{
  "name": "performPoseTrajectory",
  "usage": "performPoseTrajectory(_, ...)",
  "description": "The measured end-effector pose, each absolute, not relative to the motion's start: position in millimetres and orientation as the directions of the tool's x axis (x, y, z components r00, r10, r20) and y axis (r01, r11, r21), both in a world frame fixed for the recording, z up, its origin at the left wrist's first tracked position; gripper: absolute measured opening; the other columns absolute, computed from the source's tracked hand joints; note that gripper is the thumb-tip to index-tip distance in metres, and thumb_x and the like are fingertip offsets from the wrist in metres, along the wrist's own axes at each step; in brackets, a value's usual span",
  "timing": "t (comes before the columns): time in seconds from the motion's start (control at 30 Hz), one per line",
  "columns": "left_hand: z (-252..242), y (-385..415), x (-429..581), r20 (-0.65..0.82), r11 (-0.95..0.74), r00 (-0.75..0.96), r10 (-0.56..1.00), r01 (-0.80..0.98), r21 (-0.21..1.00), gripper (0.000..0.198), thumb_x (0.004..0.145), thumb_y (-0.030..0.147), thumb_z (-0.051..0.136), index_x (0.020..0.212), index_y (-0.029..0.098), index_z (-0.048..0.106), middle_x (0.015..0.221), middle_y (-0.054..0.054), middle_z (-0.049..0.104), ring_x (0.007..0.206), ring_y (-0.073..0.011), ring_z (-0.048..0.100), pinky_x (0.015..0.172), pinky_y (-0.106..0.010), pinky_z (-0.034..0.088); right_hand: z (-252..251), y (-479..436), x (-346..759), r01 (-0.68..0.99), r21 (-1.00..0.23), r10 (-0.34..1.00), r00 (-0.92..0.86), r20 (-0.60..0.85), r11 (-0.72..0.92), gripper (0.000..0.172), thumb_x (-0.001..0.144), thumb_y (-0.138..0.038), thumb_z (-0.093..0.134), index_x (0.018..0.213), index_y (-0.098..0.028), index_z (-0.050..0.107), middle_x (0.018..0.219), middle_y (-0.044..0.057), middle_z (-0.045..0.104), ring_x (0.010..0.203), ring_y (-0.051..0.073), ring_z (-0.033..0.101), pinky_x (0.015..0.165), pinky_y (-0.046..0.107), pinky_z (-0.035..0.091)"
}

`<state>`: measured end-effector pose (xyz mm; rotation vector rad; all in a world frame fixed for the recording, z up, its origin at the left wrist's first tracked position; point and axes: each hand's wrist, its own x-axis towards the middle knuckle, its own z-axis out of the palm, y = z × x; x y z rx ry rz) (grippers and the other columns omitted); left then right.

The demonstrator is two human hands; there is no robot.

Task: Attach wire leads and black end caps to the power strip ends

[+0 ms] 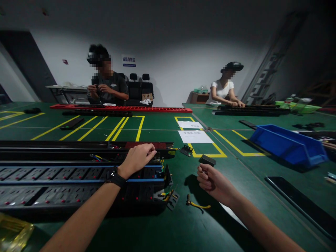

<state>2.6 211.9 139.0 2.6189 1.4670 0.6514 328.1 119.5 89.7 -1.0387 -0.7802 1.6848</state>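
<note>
Several long black power strips (86, 173) with rows of sockets and red dots lie side by side at the left. My left hand (138, 157), with a dark watch on its wrist, is over their right end, fingers curled down and fingertips hidden. To the right, my right hand (214, 180) is closed in a pinch above the table; what it holds, if anything, is too small to make out. Just beyond it lies a small black block (207, 160). A yellow-and-black wire piece (198, 204) is between the strips and my right forearm. Loose wires and a black end plate (173, 200) stick out at the strip ends.
A blue bin (286, 145) and a dark flat phone-like slab (299, 201) are at the right. Paper sheets (196, 137) lie on the green table (160, 131). Behind a long red rail (120, 108), one person works; another works at the far right.
</note>
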Motion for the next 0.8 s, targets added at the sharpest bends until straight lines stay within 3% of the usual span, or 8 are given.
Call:
performPoseTrajectory(0.1,140.6,210.0,3.0,0.329,-0.55,0.465,0.822,0.799,0.245,0.02,0.107,0.037,0.058,0.104,0.023,0.072,0.1,-0.006,0.076,0.088,-0.0248,0.071,0.073,-0.032,0.048,87.9,119.7,325.4,-0.314,-0.908,0.96,-0.102,-0.259,-0.278,0.039,0.078,-0.051,0.085,0.077,-0.021,0.06,0.058,-0.01,0.036,0.047,0.005,0.024,0.043,0.02,0.019)
performPoseTrajectory(0.2,141.9,207.7,3.2,0.322,-0.555,0.476,0.818,0.799,0.229,0.022,0.108,0.035,0.055,0.104,0.022,0.072,0.102,-0.007,0.074,0.088,-0.0244,0.07,0.073,-0.032,0.049,90.3,125.6,319.2,-0.108,-0.951,0.956,-0.069,-0.285,-0.291,0.035,0.08,-0.052,0.08,0.08,-0.022,0.062,0.06,-0.009,0.041,0.047,0.005,0.026,0.043,0.021,0.014)
performPoseTrajectory(0.3,142.4,205.8,3.6,0.315,-0.559,0.486,0.815,0.802,0.21,0.024,0.11,0.035,0.053,0.106,0.021,0.072,0.106,-0.007,0.073,0.088,-0.0243,0.071,0.073,-0.032,0.049,99.0,143.8,307.2,0.167,-0.945,0.942,-0.139,-0.306,-0.282,0.029,0.082,-0.048,0.079,0.085,-0.022,0.066,0.064,-0.007,0.05,0.048,0.006,0.032,0.043,0.021,0.013)
performPoseTrajectory(0.4,142.7,204.1,4.8,0.321,-0.548,0.477,0.818,0.817,0.182,0.025,0.111,0.037,0.054,0.107,0.021,0.072,0.108,-0.007,0.071,0.086,-0.0239,0.071,0.072,-0.032,0.05,108.5,172.9,289.0,0.349,-0.925,0.936,-0.25,-0.249,-0.153,0.026,0.082,-0.045,0.08,0.09,-0.021,0.071,0.065,-0.004,0.055,0.052,0.008,0.039,0.044,0.02,0.018)
performPoseTrajectory(0.63,141.2,202.8,6.0,0.298,-0.536,0.487,0.821,0.837,0.107,0.026,0.112,0.038,0.055,0.109,0.02,0.073,0.11,-0.008,0.068,0.085,-0.0246,0.071,0.07,-0.033,0.052,102.4,222.1,252.5,0.377,-0.926,0.884,-0.44,-0.159,0.022,0.036,0.091,-0.054,0.071,0.104,-0.021,0.078,0.077,-0.001,0.065,0.053,0.009,0.045,0.043,0.021,0.027)
performPoseTrajectory(0.8,138.9,204.8,5.7,0.31,-0.551,0.499,0.81,0.828,0.108,0.025,0.112,0.04,0.056,0.107,0.021,0.072,0.109,-0.007,0.068,0.082,-0.0234,0.071,0.069,-0.033,0.051,87.5,225.0,248.5,0.249,-0.954,0.857,-0.515,0.016,0.168,0.04,0.093,-0.056,0.07,0.104,-0.019,0.08,0.081,0.002,0.07,0.062,0.013,0.055,0.054,0.024,0.043)
